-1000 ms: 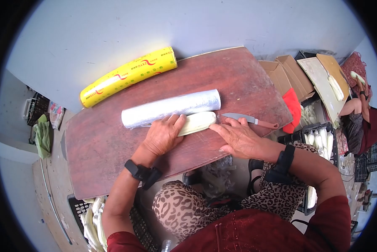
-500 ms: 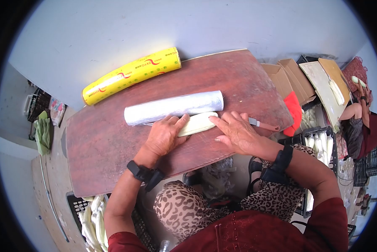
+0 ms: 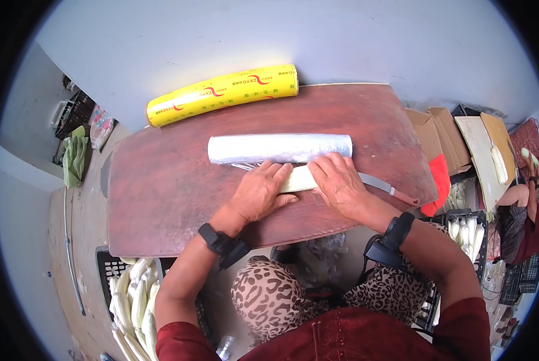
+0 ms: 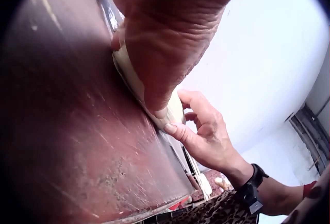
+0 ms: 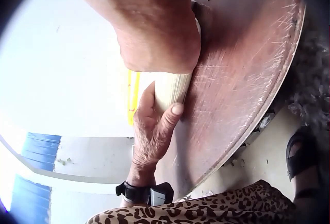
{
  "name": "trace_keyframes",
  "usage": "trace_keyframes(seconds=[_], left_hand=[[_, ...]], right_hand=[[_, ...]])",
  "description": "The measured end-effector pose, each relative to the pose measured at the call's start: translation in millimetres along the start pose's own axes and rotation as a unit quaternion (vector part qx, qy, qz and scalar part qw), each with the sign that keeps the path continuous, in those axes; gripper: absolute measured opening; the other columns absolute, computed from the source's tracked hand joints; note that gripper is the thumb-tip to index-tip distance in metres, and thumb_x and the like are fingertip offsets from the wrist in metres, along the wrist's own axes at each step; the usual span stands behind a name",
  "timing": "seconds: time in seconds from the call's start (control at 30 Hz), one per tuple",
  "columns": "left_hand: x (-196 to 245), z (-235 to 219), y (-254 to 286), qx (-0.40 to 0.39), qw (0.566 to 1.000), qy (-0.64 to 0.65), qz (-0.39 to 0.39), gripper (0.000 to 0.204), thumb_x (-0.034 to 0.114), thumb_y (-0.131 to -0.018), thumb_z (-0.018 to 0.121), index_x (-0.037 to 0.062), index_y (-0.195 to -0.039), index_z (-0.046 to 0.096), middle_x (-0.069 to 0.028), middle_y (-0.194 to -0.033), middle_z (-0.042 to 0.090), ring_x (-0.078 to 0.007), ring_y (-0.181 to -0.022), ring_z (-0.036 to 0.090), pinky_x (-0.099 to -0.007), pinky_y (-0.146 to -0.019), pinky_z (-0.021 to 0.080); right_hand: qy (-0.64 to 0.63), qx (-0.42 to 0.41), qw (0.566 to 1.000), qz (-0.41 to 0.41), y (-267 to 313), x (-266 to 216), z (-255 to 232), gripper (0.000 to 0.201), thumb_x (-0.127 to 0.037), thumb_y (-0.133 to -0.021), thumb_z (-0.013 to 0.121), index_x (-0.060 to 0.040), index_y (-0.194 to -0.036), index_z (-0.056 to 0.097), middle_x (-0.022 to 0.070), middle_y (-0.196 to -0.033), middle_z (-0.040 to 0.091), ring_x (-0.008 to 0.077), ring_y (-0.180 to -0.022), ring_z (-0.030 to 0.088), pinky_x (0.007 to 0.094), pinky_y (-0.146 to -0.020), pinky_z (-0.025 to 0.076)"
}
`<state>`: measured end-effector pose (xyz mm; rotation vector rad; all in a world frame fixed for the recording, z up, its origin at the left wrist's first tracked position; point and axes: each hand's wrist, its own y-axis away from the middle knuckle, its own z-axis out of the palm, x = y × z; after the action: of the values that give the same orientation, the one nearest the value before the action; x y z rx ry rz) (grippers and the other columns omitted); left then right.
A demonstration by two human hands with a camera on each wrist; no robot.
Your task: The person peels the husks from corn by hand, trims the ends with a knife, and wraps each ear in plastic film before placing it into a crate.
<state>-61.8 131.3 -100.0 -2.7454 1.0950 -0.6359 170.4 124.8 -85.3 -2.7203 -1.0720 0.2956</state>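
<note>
A pale, ribbed vegetable (image 3: 299, 180) lies on the red-brown table, against the near side of a clear film roll (image 3: 280, 148). My left hand (image 3: 259, 194) grips its left part, thumb on the near side and fingers on the far side. Over its right part my right hand (image 3: 342, 185) is curled, hiding that end. Between the hands, the right wrist view shows the vegetable's lined surface (image 5: 170, 89). A knife (image 3: 377, 183) lies just right of my right hand, its blade tip hidden by the fingers.
A yellow printed roll (image 3: 223, 94) lies along the table's back edge by the wall. Crates of pale vegetables (image 3: 132, 297) stand below left and at right (image 3: 465, 233). Cardboard boxes (image 3: 441, 139) and a red cloth (image 3: 437, 184) are beyond the right edge. Another person sits far right.
The head view has shifted, so the table sits differently in it. My right hand has come closer to my left, covering more of the vegetable's right end.
</note>
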Motion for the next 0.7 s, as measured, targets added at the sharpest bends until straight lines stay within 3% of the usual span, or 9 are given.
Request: trace_keyframes(seconds=[0.07,0.17,0.27,0.37,0.47,0.5,0.6,0.7], left_hand=[[0,-9,11,0.005,0.999,0.029,-0.021,0.058,0.032,-0.081,0.072,0.0002,-0.125,0.052,-0.0185,-0.103,0.061,-0.0344,-0.096,0.058,-0.0434,-0.082,0.051],[-2,-18,32,0.026,0.989,0.086,-0.113,0.042,0.026,-0.085,0.069,0.0017,-0.117,0.057,-0.019,-0.103,0.064,-0.0376,-0.096,0.06,-0.0417,-0.081,0.051],[-32,-9,55,0.084,0.971,0.137,-0.175,0.027,0.016,-0.089,0.064,0.003,-0.113,0.06,-0.0146,-0.094,0.067,-0.0314,-0.08,0.066,-0.0385,-0.071,0.054],[-51,-5,67,0.15,0.865,0.307,-0.368,0.026,0.016,-0.097,0.054,-0.0012,-0.116,0.057,-0.0124,-0.089,0.068,-0.0175,-0.071,0.065,-0.0272,-0.06,0.051],[-50,-18,59,0.235,0.681,0.454,-0.525,0.023,0.014,-0.098,0.051,-0.0021,-0.114,0.054,-0.0121,-0.087,0.067,-0.0143,-0.062,0.064,-0.0254,-0.05,0.049],[-49,-22,57,0.229,0.65,0.484,-0.539,0.028,0.019,-0.1,0.049,-0.004,-0.116,0.05,-0.0147,-0.085,0.067,-0.0155,-0.061,0.064,-0.023,-0.048,0.046],[-44,-30,50,0.214,0.616,0.511,-0.561,0.032,0.024,-0.099,0.053,-0.0034,-0.114,0.053,-0.0142,-0.084,0.067,-0.0143,-0.059,0.062,-0.0228,-0.047,0.045],[-38,-35,41,0.161,0.651,0.468,-0.576,0.025,0.026,-0.097,0.057,0.0027,-0.106,0.057,-0.0078,-0.08,0.065,-0.0116,-0.059,0.06,-0.0218,-0.049,0.045]], right_hand=[[0.004,0.001,1.0,0.0,1,0,3,0.049,-0.014,-0.078,0.07,-0.0006,-0.121,0.052,0.0097,-0.117,0.051,0.0277,-0.111,0.046,0.0415,-0.091,0.039],[0.004,-0.036,0.999,0.014,2,1,4,0.057,-0.013,-0.076,0.072,0.0022,-0.126,0.051,0.0127,-0.125,0.05,0.0303,-0.118,0.045,0.044,-0.095,0.038],[0.007,-0.051,0.999,0.016,1,2,4,0.056,-0.014,-0.077,0.071,0.0029,-0.127,0.05,0.0138,-0.126,0.049,0.0311,-0.119,0.044,0.0439,-0.096,0.038],[0.008,-0.058,0.998,0.019,1,3,4,0.056,-0.013,-0.078,0.07,0.0036,-0.127,0.05,0.0147,-0.128,0.048,0.0317,-0.12,0.044,0.0444,-0.096,0.037],[0.002,-0.072,0.997,0.028,0,2,2,0.056,-0.012,-0.078,0.069,0.0041,-0.128,0.049,0.0156,-0.129,0.047,0.0324,-0.121,0.043,0.0449,-0.097,0.037],[0.0,-0.073,0.997,0.03,0,2,2,0.056,-0.012,-0.079,0.069,0.0042,-0.128,0.049,0.0159,-0.129,0.047,0.0325,-0.121,0.043,0.0449,-0.097,0.037],[-0.011,-0.075,0.996,0.036,-1,2,0,0.056,-0.012,-0.079,0.069,0.0045,-0.129,0.049,0.0164,-0.13,0.047,0.033,-0.121,0.043,0.0448,-0.098,0.037],[-0.014,-0.073,0.997,0.033,0,2,-1,0.057,-0.012,-0.079,0.069,0.0047,-0.129,0.048,0.0167,-0.13,0.046,0.0332,-0.122,0.043,0.0446,-0.098,0.037]])
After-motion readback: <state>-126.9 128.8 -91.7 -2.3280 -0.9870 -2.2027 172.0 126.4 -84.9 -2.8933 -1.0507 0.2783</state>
